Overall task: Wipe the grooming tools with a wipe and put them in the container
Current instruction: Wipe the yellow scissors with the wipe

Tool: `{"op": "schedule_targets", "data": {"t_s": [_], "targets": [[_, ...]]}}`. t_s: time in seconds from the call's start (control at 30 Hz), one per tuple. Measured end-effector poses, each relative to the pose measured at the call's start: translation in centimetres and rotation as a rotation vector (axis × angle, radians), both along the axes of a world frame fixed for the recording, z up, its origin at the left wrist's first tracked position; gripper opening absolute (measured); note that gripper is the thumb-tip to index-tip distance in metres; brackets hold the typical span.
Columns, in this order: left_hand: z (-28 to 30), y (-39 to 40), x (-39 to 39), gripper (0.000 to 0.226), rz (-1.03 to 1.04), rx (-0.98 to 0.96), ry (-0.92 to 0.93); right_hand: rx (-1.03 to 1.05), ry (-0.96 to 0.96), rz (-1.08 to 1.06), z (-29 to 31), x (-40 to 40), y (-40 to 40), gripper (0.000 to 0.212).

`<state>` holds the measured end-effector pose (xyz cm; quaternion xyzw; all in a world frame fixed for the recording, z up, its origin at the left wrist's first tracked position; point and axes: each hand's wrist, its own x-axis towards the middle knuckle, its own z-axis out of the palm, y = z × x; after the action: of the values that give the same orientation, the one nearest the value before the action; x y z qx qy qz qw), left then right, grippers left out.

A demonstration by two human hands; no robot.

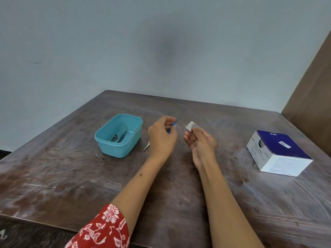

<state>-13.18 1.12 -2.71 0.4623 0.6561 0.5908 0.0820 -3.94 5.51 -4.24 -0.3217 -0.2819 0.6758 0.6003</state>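
From my seat, the only legible mark is a small white "BD" logo on the dark blue top of the blue-and-white cardboard box [279, 152], at about three o'clock on the brown wooden table [71, 176]. I see more lines of print on its white sides and a white sticker on top, all too blurred to read.

You see: one teal container [107, 140], two tools [119, 137] inside, one clip [146, 146] on table, one wipe [189, 125], one box [279, 153].
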Motion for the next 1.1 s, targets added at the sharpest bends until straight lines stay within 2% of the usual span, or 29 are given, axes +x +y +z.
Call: {"op": "schedule_targets", "data": {"t_s": [0.17,0.27,0.4,0.73,1.1], "targets": [[-2.3,1.0,0.4,0.027,-0.165,0.041,-0.291,0.085,-0.072,0.033,-0.5,-0.3,0.3,0.009],[-2.7,1.0,0.6,0.023,-0.187,0.057,-0.409,0.125,-0.127,0.055,-0.6,-0.4,0.4,0.009],[-2.8,1.2,0.7,0.013,-0.253,0.083,-0.602,0.146,-0.191,-0.021,-0.9,-0.4,0.7,0.008],[-3.3,1.5,0.6,0.015,-0.357,0.052,-0.675,0.209,-0.33,-0.007,-1.2,-0.4,0.8,0.024],[-3.1,1.2,0.2,0.025,-0.391,-0.019,-0.656,0.232,-0.428,-0.071,-0.5,-0.2,0.6,0.005]]}}
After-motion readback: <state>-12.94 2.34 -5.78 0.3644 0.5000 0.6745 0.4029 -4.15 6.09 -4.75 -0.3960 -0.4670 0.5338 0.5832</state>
